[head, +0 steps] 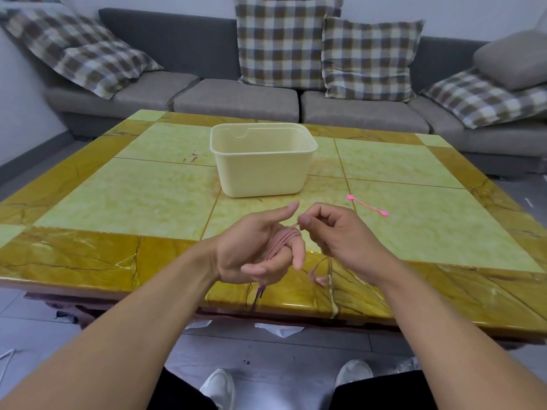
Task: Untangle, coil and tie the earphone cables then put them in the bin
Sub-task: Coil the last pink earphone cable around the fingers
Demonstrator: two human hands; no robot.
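Your left hand point(254, 250) serves as the spool: several turns of the pink earphone cable point(279, 241) wrap round its fingers, the forefinger pointing out straight above them and the others bent under the loops. A short end, probably the plug, hangs below that hand over the near edge of the surface point(118, 196).

Just to the right, your right hand point(334, 232) pinches the free run of the cable between thumb and forefinger, close against the coil. Below it the tail droops with the earbuds point(319, 280) dangling, so I judge the untangling done and the coiling nearly so, with only that short length left to wind.

Beyond the hands, the cream bin point(262, 161) stands in the middle of the surface. From here it appears to hold nothing, though its floor is partly hidden.

Farther right, the pink tie point(368, 205) lies flat and untouched, apart from both hands. Tying the coil and dropping it in the bin remain.
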